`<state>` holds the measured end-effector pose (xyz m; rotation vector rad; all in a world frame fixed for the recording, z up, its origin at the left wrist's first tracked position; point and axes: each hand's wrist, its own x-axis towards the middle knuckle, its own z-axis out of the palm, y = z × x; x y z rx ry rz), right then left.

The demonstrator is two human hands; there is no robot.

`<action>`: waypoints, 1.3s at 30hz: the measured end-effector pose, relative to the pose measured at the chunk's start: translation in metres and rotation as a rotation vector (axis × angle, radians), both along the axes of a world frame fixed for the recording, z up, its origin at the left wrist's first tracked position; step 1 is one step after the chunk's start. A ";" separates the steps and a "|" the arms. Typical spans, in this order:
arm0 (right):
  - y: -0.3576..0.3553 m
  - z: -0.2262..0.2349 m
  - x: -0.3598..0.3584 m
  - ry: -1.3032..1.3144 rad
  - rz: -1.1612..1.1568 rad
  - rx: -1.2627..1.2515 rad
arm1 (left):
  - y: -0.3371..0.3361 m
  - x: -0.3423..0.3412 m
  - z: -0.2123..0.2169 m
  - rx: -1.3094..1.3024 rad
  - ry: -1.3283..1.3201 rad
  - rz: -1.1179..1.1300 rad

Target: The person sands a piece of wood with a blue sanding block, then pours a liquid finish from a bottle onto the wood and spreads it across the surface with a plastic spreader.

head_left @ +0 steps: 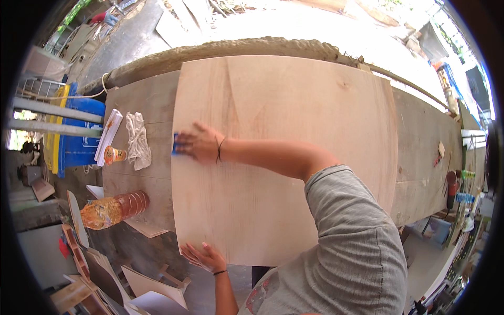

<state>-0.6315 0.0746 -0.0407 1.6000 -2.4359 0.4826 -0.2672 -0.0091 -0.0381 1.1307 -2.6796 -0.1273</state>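
Observation:
A large plywood panel [294, 121] with pale, streaked grain lies flat on the workbench. My right arm reaches across it to the left edge, where my right hand [199, 144], blurred by motion, presses down on a small blue pad [175, 143]. Only a strip of the pad shows past the fingertips, so I cannot tell whether it is a sanding block or a cloth. At the panel's near left corner, my left hand [205, 257] rests on the surface with its fingers stretched out, holding nothing.
Left on the workbench [157, 194] are a crumpled white cloth [138, 142], an orange cup [114, 155], folded white sheets [109, 136] and a big plastic bottle [115, 209]. A blue bin [79, 136] stands beyond. A power tool [451, 189] lies at the right end. Board offcuts [152, 286] lean below left.

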 end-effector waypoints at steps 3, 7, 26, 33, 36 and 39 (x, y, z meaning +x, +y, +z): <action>0.082 -0.005 -0.083 0.053 -0.474 0.094 | -0.004 0.006 -0.006 -0.020 0.005 -0.010; 0.305 -0.023 -0.114 0.171 -1.062 0.356 | -0.001 0.012 -0.005 0.017 -0.001 0.070; -0.030 -0.020 0.143 -0.047 -0.050 -0.138 | -0.014 0.003 -0.010 0.069 -0.024 0.027; 0.314 -0.021 0.011 -0.122 -1.107 0.067 | -0.010 0.014 -0.023 0.020 0.065 0.004; 0.544 -0.027 0.064 -0.299 -1.474 -0.056 | -0.016 0.014 -0.026 -0.023 0.078 -0.026; 0.566 0.017 0.099 -0.361 -1.648 0.025 | -0.013 0.015 -0.025 -0.035 0.080 0.001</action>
